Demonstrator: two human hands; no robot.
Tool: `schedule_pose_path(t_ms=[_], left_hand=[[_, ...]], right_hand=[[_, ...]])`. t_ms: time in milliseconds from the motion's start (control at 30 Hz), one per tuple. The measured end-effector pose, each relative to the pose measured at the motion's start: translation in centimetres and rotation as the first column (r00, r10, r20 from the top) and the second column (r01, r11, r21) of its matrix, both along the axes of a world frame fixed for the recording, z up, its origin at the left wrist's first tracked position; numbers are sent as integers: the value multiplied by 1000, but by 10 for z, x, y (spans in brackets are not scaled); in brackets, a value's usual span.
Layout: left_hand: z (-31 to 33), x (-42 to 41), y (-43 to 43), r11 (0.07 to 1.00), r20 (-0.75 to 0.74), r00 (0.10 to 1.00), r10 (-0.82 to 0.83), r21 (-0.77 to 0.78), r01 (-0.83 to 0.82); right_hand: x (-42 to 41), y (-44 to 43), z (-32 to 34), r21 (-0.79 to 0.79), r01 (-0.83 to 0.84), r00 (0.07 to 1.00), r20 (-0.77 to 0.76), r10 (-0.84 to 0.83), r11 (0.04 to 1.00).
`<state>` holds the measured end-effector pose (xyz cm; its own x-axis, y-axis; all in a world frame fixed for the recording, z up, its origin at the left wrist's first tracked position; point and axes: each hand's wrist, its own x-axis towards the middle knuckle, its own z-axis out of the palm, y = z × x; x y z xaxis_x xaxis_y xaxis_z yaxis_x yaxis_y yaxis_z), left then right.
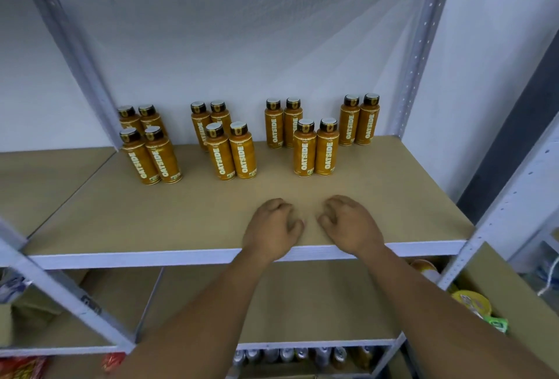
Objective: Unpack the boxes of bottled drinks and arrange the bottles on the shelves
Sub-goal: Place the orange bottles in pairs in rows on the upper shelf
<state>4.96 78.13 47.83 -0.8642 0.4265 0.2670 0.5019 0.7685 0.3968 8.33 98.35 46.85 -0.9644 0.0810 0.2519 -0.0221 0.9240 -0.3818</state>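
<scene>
Tan shelf board (121,212) sits in a grey metal rack (423,46). Fourteen orange Oatside bottles (243,151) stand upright in pairs toward its back. Left hand (272,227) and right hand (351,224) are side by side at the front edge, fingers loosely curled, holding nothing.

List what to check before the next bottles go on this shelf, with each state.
1. Left hand and right hand hold nothing: ok.
2. Orange plastic OATSIDE bottles with dark caps all stand upright: ok.
3. Bare spot on the tan shelf board in front of the rightmost pair: ok.
4. Visible labels face forward: ok.
5. Box with more bottles in reach: cannot tell.
</scene>
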Motion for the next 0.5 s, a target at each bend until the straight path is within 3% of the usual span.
schedule_pose_path(t_ms=[133, 267, 333, 500], left_hand=[[-26, 48, -35, 999, -275, 961, -16, 34, 27], [-62, 93, -71, 996, -299, 952, -73, 36, 87], [-81, 114, -87, 994, -237, 971, -43, 88, 65], [-132, 155, -125, 997, 5, 999, 40, 65, -40]], right_hand=[[57, -41, -26, 27, 77, 951, -301, -66, 997], [110, -79, -64, 6, 23, 934, -356, -19, 1000], [128, -95, -87, -45, -3, 942, -335, -12, 999], [162, -125, -135, -152, 8, 1000, -22, -12, 988]])
